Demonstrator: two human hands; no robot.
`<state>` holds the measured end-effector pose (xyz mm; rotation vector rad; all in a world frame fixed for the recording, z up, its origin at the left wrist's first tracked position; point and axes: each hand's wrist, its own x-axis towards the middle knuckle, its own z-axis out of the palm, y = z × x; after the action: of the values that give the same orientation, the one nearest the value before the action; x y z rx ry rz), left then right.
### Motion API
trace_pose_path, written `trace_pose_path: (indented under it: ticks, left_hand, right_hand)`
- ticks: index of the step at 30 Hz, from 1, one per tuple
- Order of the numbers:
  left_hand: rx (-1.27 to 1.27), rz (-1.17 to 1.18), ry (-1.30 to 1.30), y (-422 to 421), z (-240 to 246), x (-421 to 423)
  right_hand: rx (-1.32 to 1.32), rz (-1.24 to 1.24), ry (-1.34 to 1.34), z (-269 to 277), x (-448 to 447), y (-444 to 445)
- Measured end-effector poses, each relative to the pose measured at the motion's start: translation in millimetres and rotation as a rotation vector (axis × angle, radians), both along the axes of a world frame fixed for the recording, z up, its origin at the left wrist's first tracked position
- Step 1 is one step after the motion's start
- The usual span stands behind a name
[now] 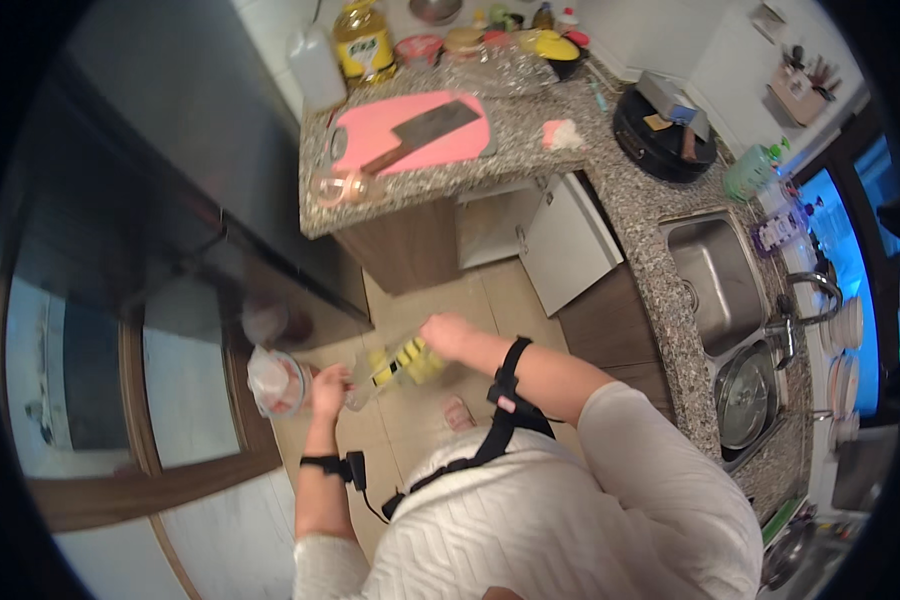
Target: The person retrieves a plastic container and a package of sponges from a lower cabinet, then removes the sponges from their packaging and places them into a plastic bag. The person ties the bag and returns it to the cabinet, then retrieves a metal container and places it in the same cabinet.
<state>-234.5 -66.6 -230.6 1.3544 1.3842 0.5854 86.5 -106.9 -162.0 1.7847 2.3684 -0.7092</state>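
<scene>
Between my two hands is a clear plastic bag (405, 364) with yellow and black bands printed on it and yellow-green contents, blurred by motion. My right hand (448, 336) grips its upper right end. At the opposite end, the fingers of my left hand (331, 388) close on the loose clear plastic. The bag hangs over the tiled floor, and I cannot make out what it contains. Just left of my left hand stands a waste bin (300, 382) with a whitish plastic liner.
A cabinet door (570, 244) hangs open below the granite counter (450, 176). On the counter, a cleaver (439, 126) lies across a pink cutting board (345, 135) near a large oil bottle (365, 49). A steel sink (716, 285) lies to the right; a dark refrigerator (217, 150) stands left.
</scene>
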Motion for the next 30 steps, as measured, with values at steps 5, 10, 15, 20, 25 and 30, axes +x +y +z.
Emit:
trace_pose_path:
  ticks: [5,10,15,20,25,30]
  left_hand:
    - [0.667,0.428,0.065,7,136,-5]
    - [0.517,-0.438,0.729,-44,46,-54]
    - [0.224,0.035,0.203,-41,33,-65]
    - [0.11,0.19,-0.153,-14,77,-4]
    - [0.128,-0.116,-0.195,-14,69,39]
    - [-0.119,-0.068,-0.492,-27,129,110]
  right_hand:
    - [0.607,0.154,0.447,72,-26,-15]
    - [0.057,0.124,0.078,4,-23,-14]
    - [0.11,0.03,0.113,-14,-10,-16]
    - [-0.173,-0.244,0.861,9,-11,-8]
    - [-0.322,-0.28,1.492,30,-34,-2]
    - [-0.209,-0.32,1.109,67,-33,-10]
